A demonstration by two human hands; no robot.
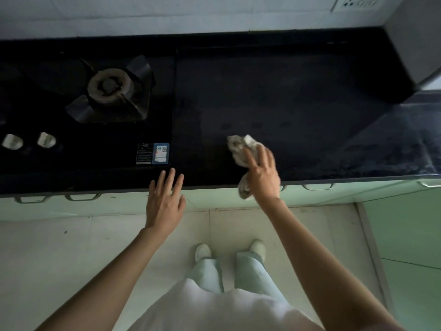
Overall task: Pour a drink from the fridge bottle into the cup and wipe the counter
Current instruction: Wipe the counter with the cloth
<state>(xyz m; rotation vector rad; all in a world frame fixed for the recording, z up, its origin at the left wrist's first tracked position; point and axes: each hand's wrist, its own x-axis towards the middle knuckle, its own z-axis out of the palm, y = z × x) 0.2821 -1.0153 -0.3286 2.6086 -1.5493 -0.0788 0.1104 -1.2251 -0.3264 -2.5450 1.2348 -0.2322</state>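
My right hand (261, 174) holds a crumpled grey-white cloth (239, 149) over the front part of the black counter (286, 96). One end of the cloth sticks out past my fingers onto the counter, the other end hangs below my palm past the counter's front edge. My left hand (164, 199) hovers with straight, spread fingers at the counter's front edge, holding nothing. No bottle or cup is in view.
A gas hob (112, 89) with one burner, two pale knobs (28, 140) and a label sticker (152, 154) fills the counter's left part. A grey block (415, 39) stands at the back right corner. Green cabinet fronts with handles (317, 187) run below.
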